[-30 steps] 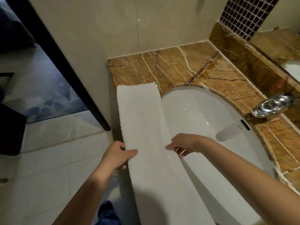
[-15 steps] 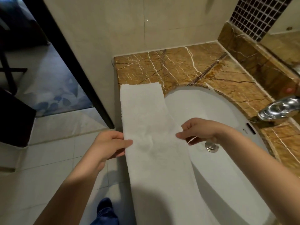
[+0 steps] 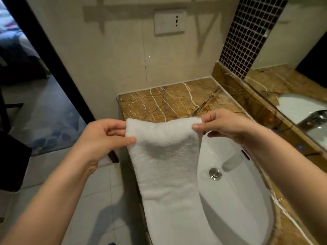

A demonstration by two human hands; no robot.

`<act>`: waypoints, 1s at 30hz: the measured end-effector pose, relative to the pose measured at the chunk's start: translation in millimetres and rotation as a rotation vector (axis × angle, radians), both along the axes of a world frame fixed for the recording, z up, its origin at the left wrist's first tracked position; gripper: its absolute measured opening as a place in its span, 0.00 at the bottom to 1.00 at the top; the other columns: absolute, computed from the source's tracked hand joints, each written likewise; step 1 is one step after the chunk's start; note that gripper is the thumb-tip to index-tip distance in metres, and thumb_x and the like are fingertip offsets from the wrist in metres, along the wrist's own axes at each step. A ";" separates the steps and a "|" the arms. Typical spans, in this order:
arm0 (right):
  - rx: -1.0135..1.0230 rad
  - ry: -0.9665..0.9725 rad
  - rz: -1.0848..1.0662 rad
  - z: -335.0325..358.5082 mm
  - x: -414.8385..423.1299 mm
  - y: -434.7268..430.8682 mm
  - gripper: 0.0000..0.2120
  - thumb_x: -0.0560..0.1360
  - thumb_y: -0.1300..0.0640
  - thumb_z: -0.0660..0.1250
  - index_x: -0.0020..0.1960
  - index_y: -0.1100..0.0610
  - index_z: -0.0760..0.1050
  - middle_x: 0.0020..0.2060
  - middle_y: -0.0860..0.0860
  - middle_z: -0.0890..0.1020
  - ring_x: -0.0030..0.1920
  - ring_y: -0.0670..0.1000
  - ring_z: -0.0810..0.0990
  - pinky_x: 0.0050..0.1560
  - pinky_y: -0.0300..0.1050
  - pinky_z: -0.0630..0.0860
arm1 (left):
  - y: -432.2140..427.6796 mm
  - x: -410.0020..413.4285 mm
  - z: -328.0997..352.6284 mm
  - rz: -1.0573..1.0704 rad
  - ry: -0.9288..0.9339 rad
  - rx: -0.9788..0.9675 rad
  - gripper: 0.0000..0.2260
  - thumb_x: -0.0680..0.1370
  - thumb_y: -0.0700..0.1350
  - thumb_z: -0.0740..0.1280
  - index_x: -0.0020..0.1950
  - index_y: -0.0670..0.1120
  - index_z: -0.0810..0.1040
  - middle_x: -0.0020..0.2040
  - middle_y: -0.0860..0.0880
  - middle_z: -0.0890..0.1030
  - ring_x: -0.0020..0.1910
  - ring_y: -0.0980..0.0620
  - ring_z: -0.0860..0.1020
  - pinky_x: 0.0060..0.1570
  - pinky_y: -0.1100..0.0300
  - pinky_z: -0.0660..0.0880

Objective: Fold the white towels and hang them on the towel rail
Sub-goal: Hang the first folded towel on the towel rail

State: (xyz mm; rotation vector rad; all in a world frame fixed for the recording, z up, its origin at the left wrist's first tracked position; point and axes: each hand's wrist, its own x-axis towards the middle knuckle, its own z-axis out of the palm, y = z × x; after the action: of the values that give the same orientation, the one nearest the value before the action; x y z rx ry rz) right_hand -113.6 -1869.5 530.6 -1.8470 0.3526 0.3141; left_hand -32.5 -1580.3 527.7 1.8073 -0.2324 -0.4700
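A long white towel (image 3: pixel 168 167), folded into a narrow strip, hangs from both my hands above the left side of the sink. My left hand (image 3: pixel 102 137) pinches its upper left corner between thumb and fingers. My right hand (image 3: pixel 219 126) pinches the upper right corner the same way. The towel's top edge is a rounded fold and sags a little between the hands. Its lower part runs down over the counter's front edge and out of view. No towel rail shows, only a shadow of a rack on the wall.
A white oval sink (image 3: pixel 235 188) with a metal drain (image 3: pixel 215 173) is set in a brown marble counter (image 3: pixel 169 101). A chrome tap (image 3: pixel 313 119) and a mirror are at the right. A wall socket (image 3: pixel 169 22) is above. A dark door frame (image 3: pixel 53 68) and tiled floor lie left.
Both hands lifted the towel's middle up off the counter, so it now hangs doubled from their pinch. My view tilted up toward the wall.
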 end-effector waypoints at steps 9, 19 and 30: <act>-0.011 -0.096 -0.088 85.9 -2.8 1.3 0.14 0.62 0.52 0.74 0.38 0.63 0.79 0.34 0.54 0.78 0.34 0.47 0.75 0.33 0.33 0.76 | -23.0 7.0 66.8 -0.122 -0.238 0.081 0.21 0.67 0.31 0.75 0.54 0.50 0.78 0.36 0.48 0.84 0.36 0.57 0.81 0.37 0.67 0.78; -0.015 -0.149 -0.248 151.3 0.3 -14.6 0.04 0.74 0.57 0.69 0.45 0.57 0.79 0.31 0.48 0.80 0.30 0.43 0.77 0.31 0.34 0.76 | -57.7 28.0 138.9 -0.091 -0.346 0.073 0.16 0.74 0.29 0.66 0.58 0.43 0.74 0.48 0.32 0.79 0.43 0.44 0.78 0.45 0.47 0.79; 0.046 -0.210 -0.265 190.2 19.4 -19.0 0.21 0.67 0.72 0.69 0.54 0.53 0.81 0.38 0.46 0.85 0.38 0.44 0.74 0.38 0.36 0.67 | -64.5 54.2 195.3 -0.059 -0.067 -0.224 0.13 0.69 0.28 0.71 0.47 0.44 0.80 0.35 0.50 0.84 0.31 0.56 0.82 0.32 0.63 0.80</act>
State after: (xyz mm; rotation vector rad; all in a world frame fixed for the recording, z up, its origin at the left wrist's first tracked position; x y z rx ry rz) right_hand -94.2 -1888.5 720.8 -1.7440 0.4346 -0.0530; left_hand 21.7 -1644.8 723.0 1.6016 -0.3712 -0.4077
